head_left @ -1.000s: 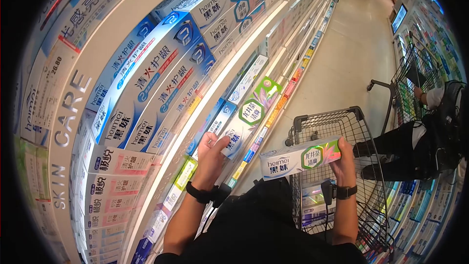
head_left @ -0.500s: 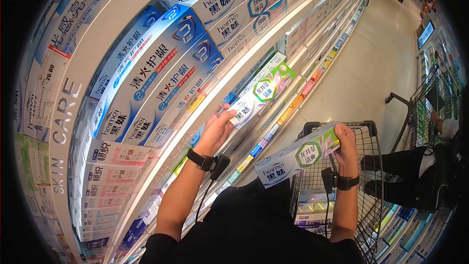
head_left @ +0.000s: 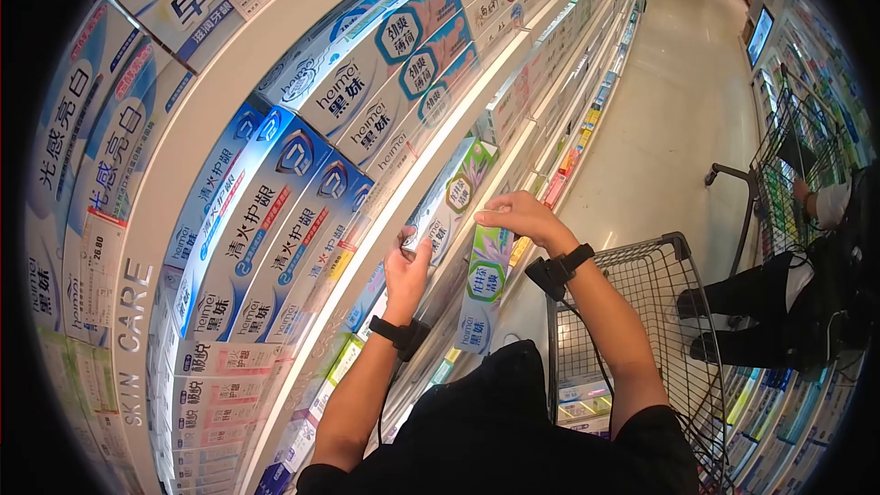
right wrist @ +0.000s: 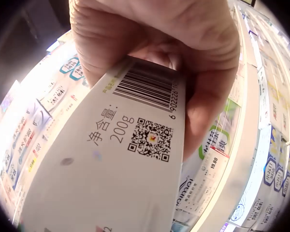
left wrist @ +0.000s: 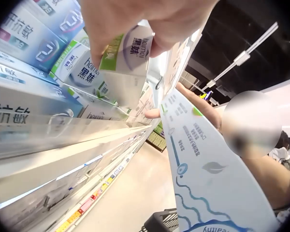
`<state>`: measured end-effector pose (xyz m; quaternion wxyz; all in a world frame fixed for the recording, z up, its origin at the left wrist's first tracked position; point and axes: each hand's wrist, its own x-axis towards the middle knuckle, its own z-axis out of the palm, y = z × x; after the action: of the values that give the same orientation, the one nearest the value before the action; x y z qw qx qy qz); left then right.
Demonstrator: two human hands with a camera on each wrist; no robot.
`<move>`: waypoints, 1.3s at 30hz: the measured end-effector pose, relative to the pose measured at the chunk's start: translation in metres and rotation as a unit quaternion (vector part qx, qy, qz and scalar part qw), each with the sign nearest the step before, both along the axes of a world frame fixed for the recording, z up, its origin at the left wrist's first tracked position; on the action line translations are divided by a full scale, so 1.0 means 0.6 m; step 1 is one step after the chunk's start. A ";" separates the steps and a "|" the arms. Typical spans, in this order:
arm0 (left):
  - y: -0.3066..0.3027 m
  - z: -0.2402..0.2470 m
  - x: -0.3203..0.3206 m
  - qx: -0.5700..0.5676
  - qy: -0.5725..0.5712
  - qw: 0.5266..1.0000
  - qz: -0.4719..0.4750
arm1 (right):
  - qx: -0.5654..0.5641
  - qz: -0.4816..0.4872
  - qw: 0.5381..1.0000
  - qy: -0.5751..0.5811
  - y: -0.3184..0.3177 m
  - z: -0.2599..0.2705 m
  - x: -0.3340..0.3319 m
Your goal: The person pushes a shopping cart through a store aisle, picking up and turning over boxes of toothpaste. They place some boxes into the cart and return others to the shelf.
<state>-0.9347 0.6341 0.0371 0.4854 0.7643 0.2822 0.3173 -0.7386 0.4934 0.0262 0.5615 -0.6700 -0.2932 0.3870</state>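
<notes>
My left hand (head_left: 407, 277) grips the near end of a white and green toothpaste box (head_left: 460, 185), which lies along the lower shelf. In the left wrist view the thumb and fingers pinch that box's end (left wrist: 128, 60), with similar cartons beside it. Just to the right, my right hand (head_left: 530, 220) holds a second toothpaste box (head_left: 486, 277) by its green end. This carton points down toward my body, in front of the shelf edge. The right wrist view shows its white side, with a barcode and QR code, between thumb and fingers.
Blue and white toothpaste boxes (head_left: 266, 229) are stacked on the shelf above, behind a pale shelf edge (head_left: 403, 188). A wire shopping cart (head_left: 632, 293) holding some boxes stands to my right. Beyond it are another person's dark-clad legs (head_left: 733, 298) and a second cart (head_left: 793, 142).
My right hand has swung left from over the cart to the shelf, and its box has turned to point down. My left hand has moved its box in against the shelf.
</notes>
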 end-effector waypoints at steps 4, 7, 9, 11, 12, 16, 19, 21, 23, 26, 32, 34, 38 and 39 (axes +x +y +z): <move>0.005 -0.005 0.017 0.097 0.058 0.994 -0.004 | 0.007 0.014 0.999 -0.038 0.038 -0.015 0.015; 0.022 -0.031 0.028 0.136 0.062 0.988 -0.027 | -0.024 0.040 0.998 -0.032 0.039 0.000 0.020; 0.025 -0.026 0.029 0.189 0.057 0.979 -0.038 | -0.017 0.039 0.998 -0.052 0.045 -0.004 0.023; 0.026 -0.016 0.028 0.207 0.067 0.975 -0.049 | -0.002 0.016 0.995 -0.096 0.057 -0.030 0.026; 0.024 -0.008 0.026 0.198 0.079 0.975 -0.054 | -0.001 0.018 0.994 -0.107 0.062 -0.036 0.028; 0.042 -0.012 0.023 0.281 0.079 0.952 -0.094 | -0.002 0.025 0.989 -0.144 0.072 -0.048 0.033; 0.036 -0.008 0.018 0.309 0.115 0.940 -0.087 | 0.002 0.028 0.984 -0.175 0.077 -0.053 0.034; 0.024 0.003 0.014 0.319 0.153 0.933 -0.069 | 0.003 0.031 0.982 -0.189 0.078 -0.054 0.036; 0.016 0.007 0.010 0.337 0.179 0.923 -0.053 | 0.001 0.037 0.981 -0.191 0.077 -0.048 0.036; 0.013 0.006 0.006 0.362 0.195 0.911 -0.037 | -0.004 0.042 0.981 -0.191 0.080 -0.049 0.037; 0.019 -0.020 0.006 0.363 0.188 0.912 -0.023 | -0.033 0.069 0.974 -0.215 0.088 -0.049 0.045; 0.016 -0.016 0.007 0.334 0.209 0.919 -0.025 | -0.041 0.070 0.972 -0.220 0.084 -0.039 0.045; 0.022 -0.025 0.010 0.359 0.195 0.912 -0.024 | -0.047 0.070 0.970 -0.230 0.085 -0.040 0.046; 0.024 -0.027 0.011 0.363 0.193 0.911 -0.024 | -0.047 0.071 0.969 -0.231 0.086 -0.042 0.047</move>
<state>-0.9283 0.6485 0.0206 0.1178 0.9408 0.2168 0.2323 -0.7107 0.5448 0.0013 0.4172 -0.7448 -0.4432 0.2735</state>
